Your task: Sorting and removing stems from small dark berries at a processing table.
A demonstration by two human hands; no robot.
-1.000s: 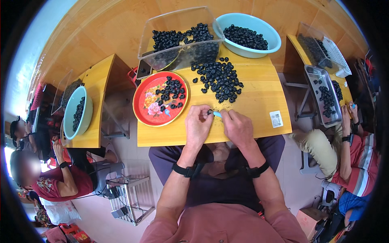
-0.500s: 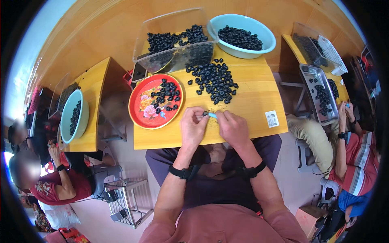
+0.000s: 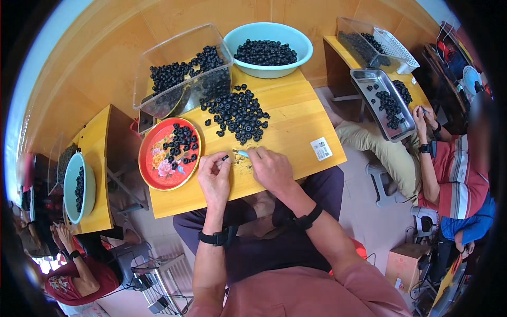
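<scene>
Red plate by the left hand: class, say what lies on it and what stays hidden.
On the red plate, small dark round fruits lie atop a flower pattern; the pattern beneath them is covered.

Small dark bead at left hand fingertips: too small to identify. Light-blue tool in right hand: tip shows, rest hidden under fingers. Pale crumbs between hands: indistinct. Neighbour's hand: held item unreadable.

Yellow wooden tables stand against a wood-panelled wall over a pale tiled floor.
</scene>
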